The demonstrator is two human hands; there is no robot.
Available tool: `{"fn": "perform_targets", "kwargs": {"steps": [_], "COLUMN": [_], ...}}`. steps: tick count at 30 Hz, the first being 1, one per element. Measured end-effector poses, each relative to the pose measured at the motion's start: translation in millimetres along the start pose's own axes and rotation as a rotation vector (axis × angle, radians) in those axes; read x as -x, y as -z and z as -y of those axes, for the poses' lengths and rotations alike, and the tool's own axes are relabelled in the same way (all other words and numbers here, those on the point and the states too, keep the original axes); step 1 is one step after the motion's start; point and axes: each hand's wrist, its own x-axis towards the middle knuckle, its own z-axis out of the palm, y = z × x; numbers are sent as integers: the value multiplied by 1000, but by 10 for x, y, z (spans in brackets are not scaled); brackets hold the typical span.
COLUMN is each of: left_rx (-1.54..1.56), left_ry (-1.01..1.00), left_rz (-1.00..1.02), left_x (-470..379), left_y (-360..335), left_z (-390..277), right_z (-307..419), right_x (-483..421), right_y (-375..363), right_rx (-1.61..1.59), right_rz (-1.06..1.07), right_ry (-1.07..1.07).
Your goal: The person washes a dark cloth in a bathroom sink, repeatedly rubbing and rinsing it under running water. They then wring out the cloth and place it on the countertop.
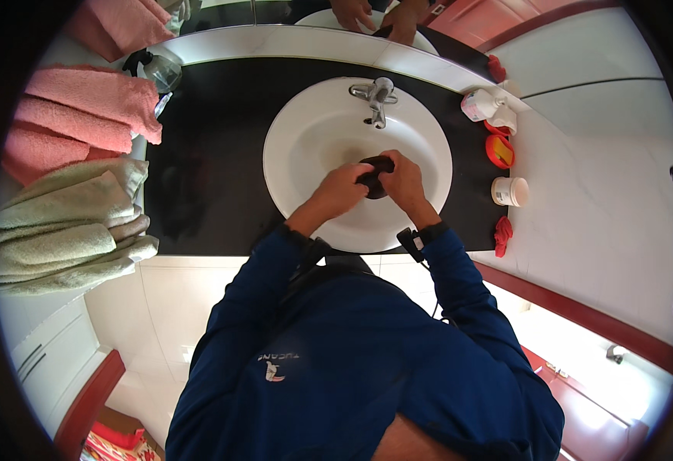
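Note:
A small dark item [377,185], too dark to name, is held between my two hands over the white oval sink basin [296,173]. My left hand [343,187] grips its left side, with the thumb and fingers on it. On its right side my right hand [402,178] has its fingers curled round the edge. Behind the hands, at the back of the basin, stands a chrome faucet [378,101]; no running water can be made out. The item's underside is hidden. Dark straps circle both wrists over blue sleeves.
Pink towels [82,109] and pale green towels [71,225] hang at the left, near a spray bottle [162,74]. Along the right of the black countertop [198,155] stand a white pump bottle [480,105], a red dish [499,152], a white tub [509,191] and a red cloth [503,236].

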Motion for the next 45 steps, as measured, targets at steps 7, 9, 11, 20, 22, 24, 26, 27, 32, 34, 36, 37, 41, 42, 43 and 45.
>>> {"fn": "perform_targets", "kwargs": {"steps": [7, 9, 11, 20, 22, 24, 26, 27, 32, 34, 36, 37, 41, 42, 43, 45], "left_rx": [3, -30, -75, -406, -493, -564, -173, 11, 47, -2, -77, -103, -257, -312, -313, -321], "left_ry": [261, 272, 356, 81, -27, -150, -140, -108, -12, 25, 36, 54, 15, -11, -19, 10], "left_rz": [-240, -268, -233, -72, -93, -132, -111, -96, -244, -231, -198, -184, -113, -96, -60, 18], "left_x": [425, 523, 546, -59, -210, -340, -451, -492, -571, -566, -561, -560, -586, -594, -598, -592], "left_y": [315, 330, 310, -30, -141, -235, -296, -307, -244, -182, -129, -115, -145, -150, -147, -118], "left_z": [116, 78, 37, 195, 238, 265, 274, 273, 176, 94, -7, -61, -255, -293, -326, -372], "right_z": [-829, -1072, -1198, -407, -101, 151, 297, 325, 75, -99, -222, -255, -234, -201, -171, -118], "right_x": [-281, -271, -289, -440, -400, -334, -285, -264, -176, -116, -39, 7, 125, 139, 135, 120], "right_y": [-685, -827, -889, 135, 404, 614, 783, 845, 889, 784, 631, 546, 285, 241, 220, 225], "right_rx": [408, 356, 281, -29, -116, -187, -238, -256, -570, -561, -482, -399, -222, -253, -232, -203], "right_rz": [122, 247, 266, 308, 313, 299, 287, 287, 221, 175, 122, 94, 43, 49, 98, 210], "right_ry": [-141, -146, -92, 311, 397, 377, 324, 277, 21, -64, -63, -32, 197, 177, 57, -121]}}
